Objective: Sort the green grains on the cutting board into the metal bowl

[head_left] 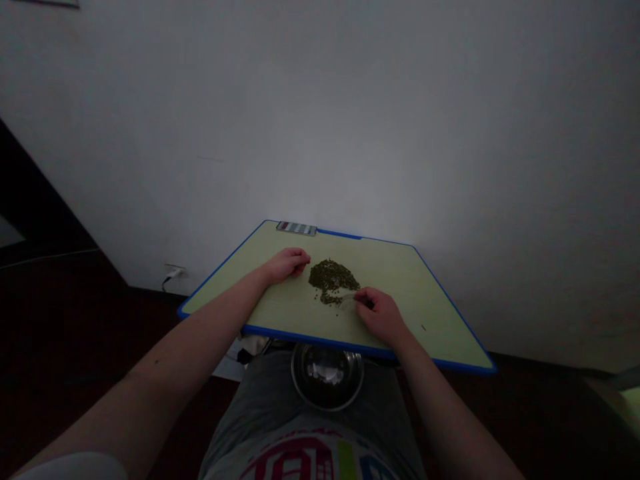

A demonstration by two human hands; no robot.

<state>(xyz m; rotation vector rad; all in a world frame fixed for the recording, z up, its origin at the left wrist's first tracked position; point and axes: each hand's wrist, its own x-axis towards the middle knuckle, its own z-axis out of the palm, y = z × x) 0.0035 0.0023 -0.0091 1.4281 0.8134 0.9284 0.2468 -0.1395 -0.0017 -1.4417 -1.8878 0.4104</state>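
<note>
A pile of small green-brown beans or seeds (334, 275) lies on the pale yellow tabletop (395, 267), with a few strewn along its near side. Left of the pile, my left hand (289, 265) rests by the table surface, thumb and fingers pinched together; what they hold, if anything, is too small to make out. My right hand (379, 312) is at the pile's near right edge. Its fingers are closed on a thin, clear, curved piece (347, 299) that reaches left over the loose beans. The exact kind of this piece does not show.
A phone (297, 228) lies at the table's far left edge. On my lap, under the near blue edge (320, 339), sits a shiny metal bowl (327, 377). A white wall (320, 120) stands behind the table, with a plugged-in socket (174, 272) low on the left.
</note>
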